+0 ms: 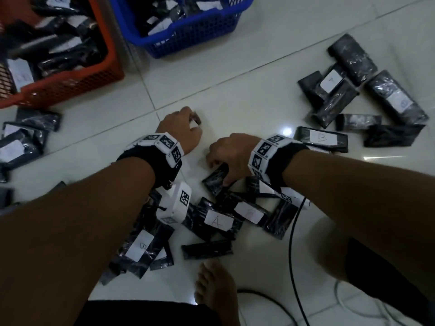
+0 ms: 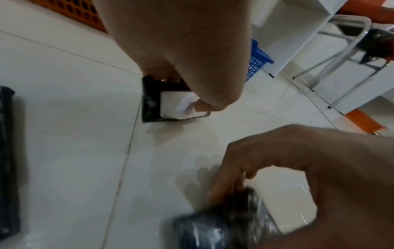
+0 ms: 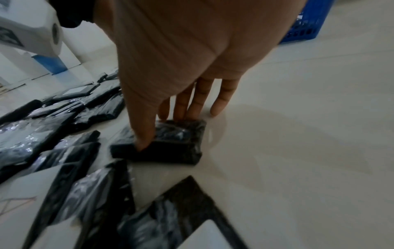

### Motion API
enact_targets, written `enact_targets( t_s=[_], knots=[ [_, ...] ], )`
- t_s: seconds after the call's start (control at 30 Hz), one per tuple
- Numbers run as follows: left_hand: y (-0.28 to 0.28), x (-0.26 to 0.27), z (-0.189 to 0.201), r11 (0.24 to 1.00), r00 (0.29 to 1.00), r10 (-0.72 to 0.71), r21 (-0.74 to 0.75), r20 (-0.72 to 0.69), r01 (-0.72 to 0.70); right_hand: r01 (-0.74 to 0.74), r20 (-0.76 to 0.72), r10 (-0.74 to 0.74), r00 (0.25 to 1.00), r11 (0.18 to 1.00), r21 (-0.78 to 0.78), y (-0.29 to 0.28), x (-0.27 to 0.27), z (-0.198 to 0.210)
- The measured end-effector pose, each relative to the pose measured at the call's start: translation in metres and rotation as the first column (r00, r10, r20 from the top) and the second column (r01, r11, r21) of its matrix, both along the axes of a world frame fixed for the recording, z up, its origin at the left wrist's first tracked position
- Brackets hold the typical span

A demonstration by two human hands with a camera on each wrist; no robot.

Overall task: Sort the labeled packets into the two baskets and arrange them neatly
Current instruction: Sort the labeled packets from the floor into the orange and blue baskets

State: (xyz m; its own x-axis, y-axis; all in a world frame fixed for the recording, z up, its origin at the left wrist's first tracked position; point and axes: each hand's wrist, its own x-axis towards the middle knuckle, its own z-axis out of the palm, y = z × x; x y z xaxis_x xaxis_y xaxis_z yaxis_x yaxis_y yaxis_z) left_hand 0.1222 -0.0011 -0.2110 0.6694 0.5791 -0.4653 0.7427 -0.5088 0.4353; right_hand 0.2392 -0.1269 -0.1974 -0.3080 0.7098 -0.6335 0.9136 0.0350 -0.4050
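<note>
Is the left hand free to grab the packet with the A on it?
Probably not yet. The left hand already grips a small packet, though nothing covers the A packet lying just behind the wrist.

Two baskets stand on the floor [image 1: 235,95] at the far side: one basket [image 1: 70,85] at the far left, the other basket [image 1: 188,38] just to its right, and both have packets inside. A heap of packets [image 1: 219,222] lies near the person, under the two forearms. A second group of packets [image 1: 357,95] lies at the right, well apart from the baskets. A third group [image 1: 21,142] lies at the left edge, before the left basket. The left hand [image 1: 183,130] is between the baskets and the near heap. The right hand [image 1: 228,154] is beside it, on one packet [image 1: 215,181] at the far edge of the heap. A foot [image 1: 214,290] is before the heap, and a cable [image 1: 294,255] runs on the floor at its right.
</note>
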Motion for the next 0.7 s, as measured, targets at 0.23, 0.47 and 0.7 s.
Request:
enact_targets(
  t_s=[0.23,0.47,0.7],
  knots=[
    [0.001,-0.005,-0.002,0.888,0.913,0.409,-0.237,0.011,-0.395,0.103,0.048,-0.122,0.991,0.95,0.296,0.003,0.029,-0.006],
    [0.01,-0.002,0.019,0.543,0.74,0.669,-0.628,-0.077,-0.557,0.422,-0.133,-0.403,0.905,0.888,0.184,0.011,0.028,-0.008],
    [0.023,-0.007,0.035,0.471,0.685,0.716,-0.633,-0.132,-0.614,0.216,0.054,-0.231,0.971,0.956,0.197,0.018,0.011,-0.005]
  ],
)
